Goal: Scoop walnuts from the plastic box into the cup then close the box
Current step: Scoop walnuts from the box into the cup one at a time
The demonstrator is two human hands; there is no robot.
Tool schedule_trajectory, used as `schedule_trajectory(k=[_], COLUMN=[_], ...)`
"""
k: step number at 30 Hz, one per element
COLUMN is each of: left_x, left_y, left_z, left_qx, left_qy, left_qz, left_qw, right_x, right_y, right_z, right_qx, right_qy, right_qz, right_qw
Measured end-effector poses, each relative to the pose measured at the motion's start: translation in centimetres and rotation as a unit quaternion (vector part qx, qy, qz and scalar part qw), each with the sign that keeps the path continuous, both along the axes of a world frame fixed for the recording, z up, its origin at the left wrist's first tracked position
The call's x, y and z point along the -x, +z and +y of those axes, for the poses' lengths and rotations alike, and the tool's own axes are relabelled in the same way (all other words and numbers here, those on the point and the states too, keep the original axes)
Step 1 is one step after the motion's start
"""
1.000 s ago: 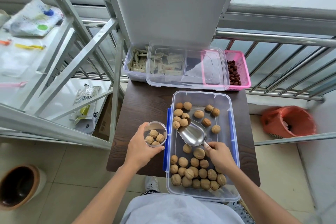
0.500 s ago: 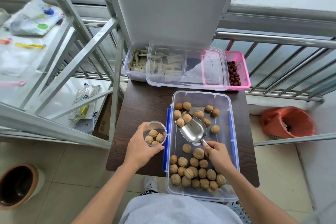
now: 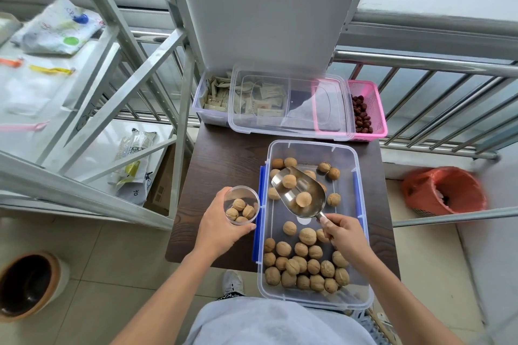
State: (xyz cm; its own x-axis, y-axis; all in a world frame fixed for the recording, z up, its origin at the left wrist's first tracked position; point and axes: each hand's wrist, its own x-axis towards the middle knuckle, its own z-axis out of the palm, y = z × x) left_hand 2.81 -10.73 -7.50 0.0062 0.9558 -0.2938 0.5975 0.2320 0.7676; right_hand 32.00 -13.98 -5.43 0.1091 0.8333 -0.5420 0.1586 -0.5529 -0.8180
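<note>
A small dark table (image 3: 224, 154) stands on tiled floor between a metal frame (image 3: 179, 92) and a railing (image 3: 420, 64).
The open box (image 3: 311, 145) sits on the table's right half, with walnuts (image 3: 305, 263) heaped at its near end. The right hand (image 3: 346, 232) grips the handle of a scoop (image 3: 298, 193) that carries two nuts above the box. The left hand (image 3: 221, 227) curls round the cup (image 3: 241, 189), which holds a few nuts just left of the box. Behind, a clear lid (image 3: 288, 106) lies across a sachet tub (image 3: 207, 98) and a pink basket (image 3: 367, 109). A red bin (image 3: 443, 190) stands to the right.
</note>
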Motion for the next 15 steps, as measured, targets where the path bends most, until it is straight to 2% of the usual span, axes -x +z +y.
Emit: schedule_trajectory(k=[4,10,15], left_x=[0.1,0.0,-0.5], left_y=[0.1,0.8,1.4], left_z=[0.0,0.1,0.2], left_qx=[0.008,-0.002,-0.014], left_qy=[0.001,-0.013,-0.023], left_qz=[-0.004,0.001,-0.001], left_qw=[1.0,1.0,1.0], right_x=[-0.5,-0.2,1.0], right_y=[2.2,5.3,7.9], right_z=[0.6,2.1,2.8], right_qx=[-0.016,-0.022,-0.036], right_qy=[0.05,0.186,0.251], right_qz=[0.005,-0.082,-0.146], right_qw=[0.999,0.979,0.956])
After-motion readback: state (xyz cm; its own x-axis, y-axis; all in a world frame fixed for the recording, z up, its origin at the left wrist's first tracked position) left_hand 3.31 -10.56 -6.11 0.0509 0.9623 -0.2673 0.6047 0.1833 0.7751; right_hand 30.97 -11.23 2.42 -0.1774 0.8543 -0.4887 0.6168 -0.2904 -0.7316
